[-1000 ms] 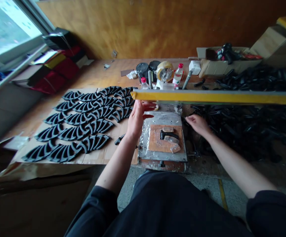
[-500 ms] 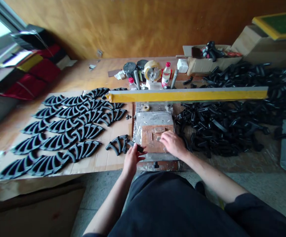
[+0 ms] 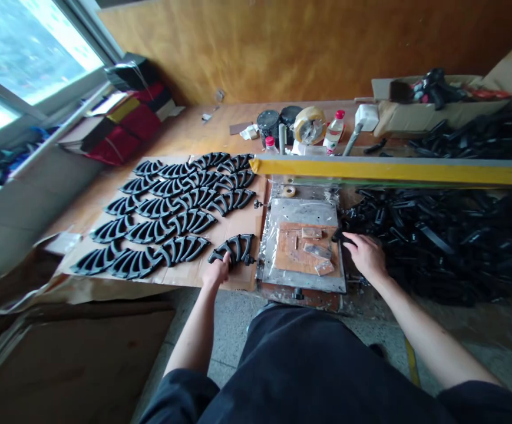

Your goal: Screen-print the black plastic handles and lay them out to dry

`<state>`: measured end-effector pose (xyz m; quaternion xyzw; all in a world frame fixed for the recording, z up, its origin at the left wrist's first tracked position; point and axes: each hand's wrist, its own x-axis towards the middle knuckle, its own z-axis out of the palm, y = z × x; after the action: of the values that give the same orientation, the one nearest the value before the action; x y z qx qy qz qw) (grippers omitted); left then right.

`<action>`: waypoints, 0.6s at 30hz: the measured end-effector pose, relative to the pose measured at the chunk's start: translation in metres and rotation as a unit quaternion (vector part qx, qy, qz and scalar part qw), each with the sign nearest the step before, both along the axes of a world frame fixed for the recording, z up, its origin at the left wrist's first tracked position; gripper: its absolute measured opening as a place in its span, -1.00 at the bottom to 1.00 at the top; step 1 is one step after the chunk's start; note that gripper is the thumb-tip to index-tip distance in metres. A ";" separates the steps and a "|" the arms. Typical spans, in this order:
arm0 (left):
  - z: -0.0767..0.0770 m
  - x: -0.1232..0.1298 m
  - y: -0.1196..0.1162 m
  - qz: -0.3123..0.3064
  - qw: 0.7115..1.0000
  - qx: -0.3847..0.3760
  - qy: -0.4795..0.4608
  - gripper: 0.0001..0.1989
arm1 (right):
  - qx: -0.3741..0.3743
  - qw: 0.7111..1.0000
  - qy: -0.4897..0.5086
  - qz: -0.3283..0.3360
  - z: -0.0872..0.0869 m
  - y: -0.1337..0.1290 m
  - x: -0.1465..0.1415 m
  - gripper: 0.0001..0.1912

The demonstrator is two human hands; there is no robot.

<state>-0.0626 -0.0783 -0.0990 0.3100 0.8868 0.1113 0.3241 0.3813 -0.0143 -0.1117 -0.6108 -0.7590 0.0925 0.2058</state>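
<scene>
My left hand (image 3: 217, 271) is closed at the near end of a short row of curved black parts (image 3: 238, 247) on the cardboard; its fingers partly hide what they grip. Farther left lie several longer rows of the same parts (image 3: 145, 229). My right hand (image 3: 366, 253) is at the left edge of a heap of loose black parts (image 3: 432, 235), its thumb and forefinger at a small black piece. Between my hands, a wooden board (image 3: 286, 253) with small wooden blocks (image 3: 317, 251) lies on a metal plate (image 3: 277, 278).
A yellow and grey bar (image 3: 392, 171) spans above the plate and heap. Behind it stand a tape roll (image 3: 309, 125), a red-capped bottle (image 3: 335, 132) and black tubs (image 3: 268, 125). A cardboard box (image 3: 441, 121) is at the back right.
The view has turned left. My left hand has moved from the board's left edge to the short row, which looks longer. My right hand has left the blocks for the heap.
</scene>
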 end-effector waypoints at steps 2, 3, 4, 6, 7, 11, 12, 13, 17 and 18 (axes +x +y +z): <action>0.023 0.002 0.017 -0.049 0.999 0.000 -0.016 -0.54 | 0.024 0.995 0.043 0.091 0.011 0.005 -0.027 -0.70; 0.036 0.004 0.026 -0.080 0.996 0.015 -0.028 -0.55 | 0.028 0.990 0.043 0.132 0.014 0.007 -0.040 -0.71; 0.049 0.008 0.037 -0.110 0.993 0.035 -0.040 -0.56 | 0.029 0.986 0.031 0.164 0.017 0.010 -0.052 -0.71; 0.076 0.023 0.059 -0.150 0.984 0.080 -0.057 -0.53 | 0.026 0.981 -0.011 0.190 0.021 0.015 -0.069 -0.71; 0.089 0.034 0.069 -0.160 0.979 0.107 -0.065 -0.50 | 0.024 0.980 -0.033 0.194 0.023 0.017 -0.074 -0.71; 0.146 0.097 0.099 -0.187 0.899 0.344 -0.198 -0.39 | 0.041 0.969 -0.059 0.236 0.025 0.021 -0.086 -0.73; 0.159 0.114 0.102 -0.187 0.868 0.391 -0.243 -0.36 | 0.047 0.964 -0.053 0.255 0.024 0.021 -0.089 -0.69; 0.170 0.129 0.102 -0.188 0.843 0.420 -0.280 -0.33 | 0.048 0.959 -0.045 0.275 0.023 0.019 -0.093 -0.63; 0.190 0.160 0.086 -0.177 0.807 0.447 -0.341 -0.30 | 0.040 0.933 -0.024 0.357 0.020 0.007 -0.090 -0.66; 0.186 0.159 0.078 -0.171 0.808 0.448 -0.342 -0.31 | 0.049 0.938 -0.035 0.342 0.021 0.005 -0.081 -0.73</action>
<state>0.0963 -0.0007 0.0872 0.5096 0.5023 0.5379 0.4457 0.3003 -0.0096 -0.0910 -0.3067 -0.9323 0.0981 0.1647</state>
